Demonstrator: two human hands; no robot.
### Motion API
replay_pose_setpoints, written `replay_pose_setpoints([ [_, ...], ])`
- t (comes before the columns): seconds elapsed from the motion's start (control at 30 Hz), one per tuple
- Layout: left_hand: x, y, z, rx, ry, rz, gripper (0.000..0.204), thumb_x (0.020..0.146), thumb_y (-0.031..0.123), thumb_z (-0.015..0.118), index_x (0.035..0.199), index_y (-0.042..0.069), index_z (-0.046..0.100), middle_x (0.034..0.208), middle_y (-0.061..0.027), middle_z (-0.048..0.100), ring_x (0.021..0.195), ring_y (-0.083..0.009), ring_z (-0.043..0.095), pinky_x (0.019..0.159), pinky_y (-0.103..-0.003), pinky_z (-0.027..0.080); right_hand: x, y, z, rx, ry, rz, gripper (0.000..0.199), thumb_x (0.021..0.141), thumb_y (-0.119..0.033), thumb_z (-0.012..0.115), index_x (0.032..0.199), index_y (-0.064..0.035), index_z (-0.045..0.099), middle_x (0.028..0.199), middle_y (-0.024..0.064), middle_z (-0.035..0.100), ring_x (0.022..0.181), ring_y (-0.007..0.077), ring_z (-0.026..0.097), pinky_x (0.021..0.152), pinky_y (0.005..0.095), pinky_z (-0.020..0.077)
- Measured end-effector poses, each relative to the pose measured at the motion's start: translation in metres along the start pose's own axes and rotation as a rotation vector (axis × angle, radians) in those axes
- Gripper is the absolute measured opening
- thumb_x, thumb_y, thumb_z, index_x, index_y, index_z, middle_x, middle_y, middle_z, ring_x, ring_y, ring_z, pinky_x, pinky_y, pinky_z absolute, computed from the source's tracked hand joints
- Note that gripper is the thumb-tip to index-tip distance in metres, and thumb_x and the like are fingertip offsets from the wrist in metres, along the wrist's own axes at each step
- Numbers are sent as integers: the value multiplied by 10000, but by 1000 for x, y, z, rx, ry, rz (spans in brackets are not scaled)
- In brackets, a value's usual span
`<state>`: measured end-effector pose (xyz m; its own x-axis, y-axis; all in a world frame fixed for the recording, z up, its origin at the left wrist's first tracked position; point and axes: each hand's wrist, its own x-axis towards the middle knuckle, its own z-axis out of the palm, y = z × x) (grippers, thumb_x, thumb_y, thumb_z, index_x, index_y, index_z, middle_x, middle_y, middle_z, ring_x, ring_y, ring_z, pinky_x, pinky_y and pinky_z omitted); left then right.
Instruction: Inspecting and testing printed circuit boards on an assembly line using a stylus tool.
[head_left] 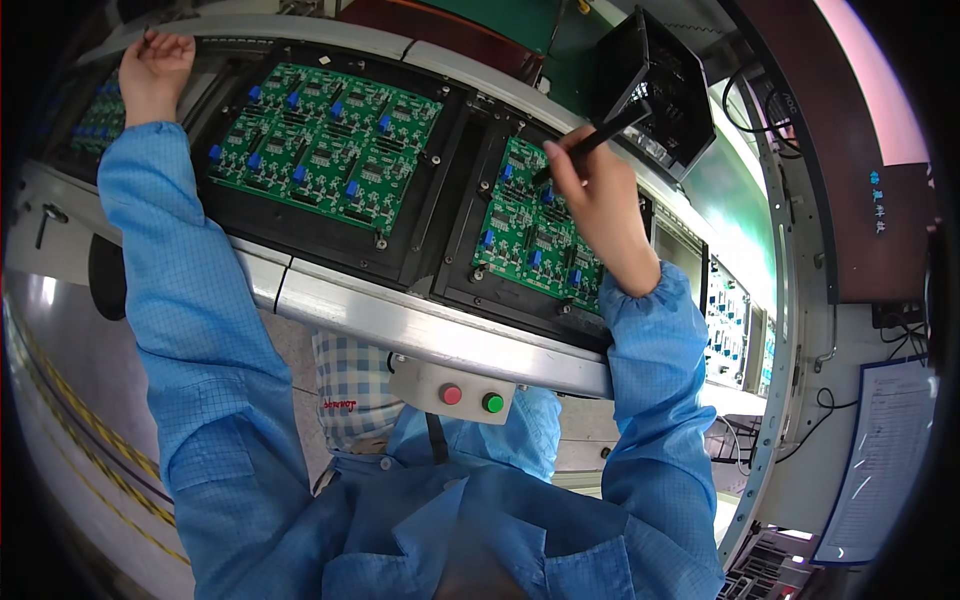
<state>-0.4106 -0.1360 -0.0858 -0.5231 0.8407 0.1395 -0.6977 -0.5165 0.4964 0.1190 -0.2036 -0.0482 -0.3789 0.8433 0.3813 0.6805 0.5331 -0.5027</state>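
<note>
Two green circuit boards sit flat in black carrier frames on the conveyor. My right hand (610, 205) is closed around a black stick-shaped tool (612, 128) above the right circuit board (520, 225). The tool's lower end is close to the board's upper part; whether it touches, I cannot tell. Blue components stand on both boards. The left circuit board (325, 145) lies between my hands. My left hand (157, 75) is raised at the far left, over the conveyor's far rail, fingers curled. A small dark bit shows at its fingertips, too small to name.
A silver rail (400, 335) runs along the conveyor's near side. Below it hangs a control box (415, 385) with red and green buttons. A black open bin (665, 95) stands beyond the right board. Another carrier with boards (725, 315) is further right, beside a clipboard sheet (880, 450).
</note>
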Motion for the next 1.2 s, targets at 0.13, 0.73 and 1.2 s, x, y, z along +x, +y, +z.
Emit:
replay_pose_setpoints([
  [0.13,-9,-2,11,-68,-181,-43,235,1030,190,343,889,47,465,761,-40,383,690,-173,395,758,-382,409,-5,-5,3,-9,-43,-47,220,947,-198,662,995,-2,575,663,164,607,570,304,599,536,363,457],
  [0.73,-313,-134,240,1232,-1019,-370,188,939,146,629,1007,-27,656,1030,-128,649,1007,-244,652,813,-341,532,65,186,-179,-351,172,113,345,865,-254,674,1140,-46,660,1039,206,693,980,380,663,837,449,514],
  [1.2,-443,-178,309,1244,-426,-670,174,1013,183,562,1040,31,642,1194,-90,638,1417,-250,358,1104,-335,314,37,232,-209,-360,177,406,289,749,-356,799,940,-144,754,929,112,734,927,325,702,781,437,560],
])
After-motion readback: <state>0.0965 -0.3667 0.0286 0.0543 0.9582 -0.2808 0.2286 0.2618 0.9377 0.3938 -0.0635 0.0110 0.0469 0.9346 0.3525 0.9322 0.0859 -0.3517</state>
